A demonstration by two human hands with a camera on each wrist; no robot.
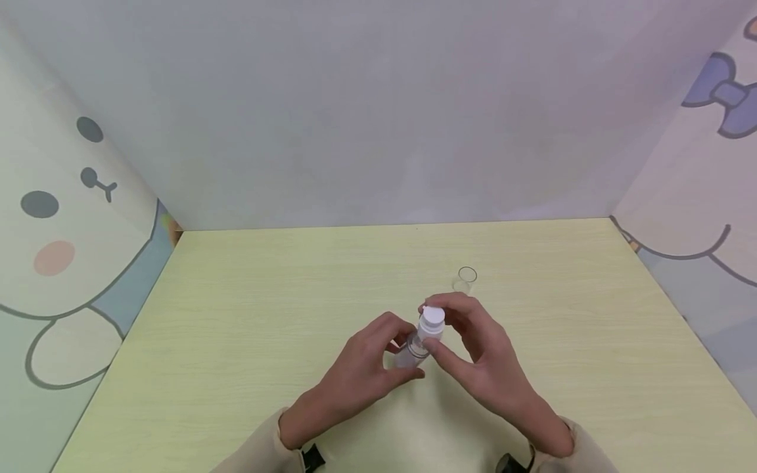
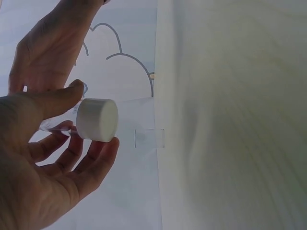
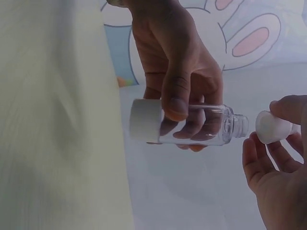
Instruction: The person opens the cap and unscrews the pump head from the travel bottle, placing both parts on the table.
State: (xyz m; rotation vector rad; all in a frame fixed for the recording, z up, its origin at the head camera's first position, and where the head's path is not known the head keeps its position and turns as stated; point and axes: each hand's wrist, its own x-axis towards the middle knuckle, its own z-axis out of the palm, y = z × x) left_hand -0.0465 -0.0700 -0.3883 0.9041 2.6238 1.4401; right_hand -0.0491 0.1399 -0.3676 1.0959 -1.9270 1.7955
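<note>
My left hand grips a small clear bottle around its body, thumb on one side and fingers on the other. At its bottom end the bottle has a thick white base. Between thumb and fingers, my right hand pinches a white top with a flared rim. In the right wrist view a small gap separates this top from the bottle's bare threaded neck. From the head view the bottle is tilted, with the white top above it. Its inside looks see-through.
A clear cylindrical cover stands on the pale wooden table, just beyond my right hand. A plain light wall closes off the back. Panels with cartoon drawings flank the table on both sides.
</note>
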